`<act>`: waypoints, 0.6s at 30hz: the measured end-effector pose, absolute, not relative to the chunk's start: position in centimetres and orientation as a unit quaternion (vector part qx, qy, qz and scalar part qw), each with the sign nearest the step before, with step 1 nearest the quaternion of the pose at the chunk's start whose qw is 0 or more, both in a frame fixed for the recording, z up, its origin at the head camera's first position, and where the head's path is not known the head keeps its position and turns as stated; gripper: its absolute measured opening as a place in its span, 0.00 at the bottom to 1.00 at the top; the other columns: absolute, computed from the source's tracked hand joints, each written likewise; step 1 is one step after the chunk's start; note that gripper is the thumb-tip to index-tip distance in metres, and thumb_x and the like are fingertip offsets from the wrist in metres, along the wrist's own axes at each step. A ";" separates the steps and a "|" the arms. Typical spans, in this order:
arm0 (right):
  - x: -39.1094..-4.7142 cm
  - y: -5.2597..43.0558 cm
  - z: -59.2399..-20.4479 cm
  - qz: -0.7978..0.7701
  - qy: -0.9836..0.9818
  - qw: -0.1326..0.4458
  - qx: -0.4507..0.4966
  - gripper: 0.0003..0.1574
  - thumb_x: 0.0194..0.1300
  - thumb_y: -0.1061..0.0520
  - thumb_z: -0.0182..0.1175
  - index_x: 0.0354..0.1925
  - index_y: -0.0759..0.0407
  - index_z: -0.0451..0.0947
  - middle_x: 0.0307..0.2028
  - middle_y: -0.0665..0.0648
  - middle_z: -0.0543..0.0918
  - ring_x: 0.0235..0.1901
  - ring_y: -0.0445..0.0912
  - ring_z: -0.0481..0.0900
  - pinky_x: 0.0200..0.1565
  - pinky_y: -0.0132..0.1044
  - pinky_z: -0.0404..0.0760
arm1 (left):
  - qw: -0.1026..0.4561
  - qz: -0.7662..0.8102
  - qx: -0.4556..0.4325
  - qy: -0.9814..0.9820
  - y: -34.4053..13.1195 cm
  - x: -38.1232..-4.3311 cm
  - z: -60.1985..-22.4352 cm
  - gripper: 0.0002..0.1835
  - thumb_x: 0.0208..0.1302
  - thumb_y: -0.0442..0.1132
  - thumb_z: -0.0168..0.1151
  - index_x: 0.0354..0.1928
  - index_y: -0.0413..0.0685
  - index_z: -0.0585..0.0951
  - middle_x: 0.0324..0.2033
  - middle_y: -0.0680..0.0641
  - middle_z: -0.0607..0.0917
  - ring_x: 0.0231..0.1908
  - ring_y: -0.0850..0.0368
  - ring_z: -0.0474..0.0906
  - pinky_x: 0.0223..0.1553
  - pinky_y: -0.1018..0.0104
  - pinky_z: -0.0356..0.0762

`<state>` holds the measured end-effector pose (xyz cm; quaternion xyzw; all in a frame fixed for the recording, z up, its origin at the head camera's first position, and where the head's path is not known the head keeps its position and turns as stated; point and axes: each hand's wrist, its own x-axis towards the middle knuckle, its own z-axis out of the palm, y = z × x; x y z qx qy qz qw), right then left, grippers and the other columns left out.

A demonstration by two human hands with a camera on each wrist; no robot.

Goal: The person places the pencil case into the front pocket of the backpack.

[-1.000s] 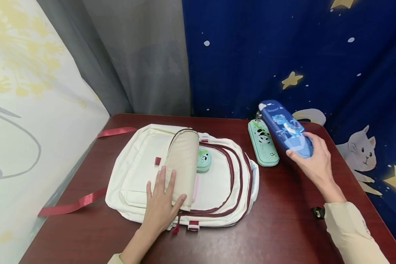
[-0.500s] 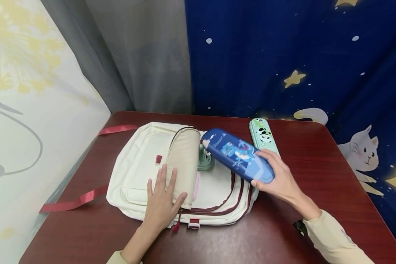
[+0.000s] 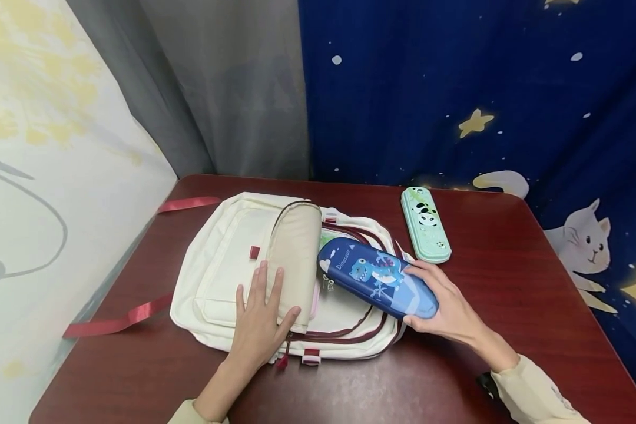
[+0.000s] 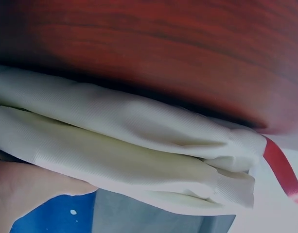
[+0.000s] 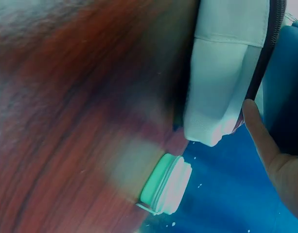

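A cream backpack [image 3: 222, 265] with dark red zippers lies flat on the table, its front pocket flap [image 3: 295, 265] folded back to the left. My left hand [image 3: 259, 321] rests on that flap with its fingers straight and spread. In my right hand [image 3: 450, 306] is a blue dinosaur pencil case [image 3: 378, 277], gripped by its near right end between thumb and fingers. The case lies slantwise over the opened pocket, its far end by the flap's edge. Beneath it a bit of a green case [image 3: 325, 237] and a pink edge [image 3: 315, 300] show; the rest is hidden.
A mint green panda pencil case [image 3: 426, 227] lies on the dark red table [image 3: 509, 265], right of the backpack. Red ribbon straps [image 3: 132, 318] trail off the backpack's left side. A blue starry curtain [image 3: 403, 88] hangs behind the table.
My right hand has carried the blue pencil case leftward and down, from beside the panda case to over the backpack's opened pocket. My left hand has stayed on the flap.
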<state>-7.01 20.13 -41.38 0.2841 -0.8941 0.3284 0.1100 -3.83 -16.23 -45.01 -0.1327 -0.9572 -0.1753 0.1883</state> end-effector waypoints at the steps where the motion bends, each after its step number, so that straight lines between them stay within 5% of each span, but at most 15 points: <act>1: -7.0 20.2 -41.5 0.324 -0.895 0.111 0.286 0.53 0.34 0.45 0.75 0.61 0.51 0.68 0.61 0.57 0.66 0.57 0.47 0.64 0.50 0.28 0.62 | 0.187 -0.175 -0.132 -0.958 -16.3 -3.9 -45.0 0.43 0.64 0.69 0.36 0.72 0.48 0.54 0.71 0.39 0.47 0.69 0.44 0.43 0.60 0.36 0.39; 12: -7.5 20.3 -42.0 0.280 -0.895 0.144 0.316 0.53 0.34 0.39 0.73 0.61 0.53 0.69 0.62 0.59 0.66 0.57 0.49 0.63 0.50 0.30 0.61 | 0.199 -0.146 -0.086 -0.965 -14.8 -3.8 -44.2 0.54 0.53 0.77 0.42 0.68 0.38 0.60 0.69 0.33 0.50 0.69 0.40 0.41 0.59 0.32 0.40; 18: -7.6 20.5 -42.1 0.272 -0.894 0.146 0.326 0.54 0.35 0.38 0.73 0.61 0.52 0.69 0.62 0.59 0.65 0.57 0.49 0.63 0.51 0.30 0.62 | 0.190 -0.107 -0.066 -0.974 -13.6 -3.8 -43.9 0.62 0.45 0.79 0.46 0.67 0.30 0.58 0.68 0.32 0.52 0.69 0.40 0.39 0.57 0.30 0.31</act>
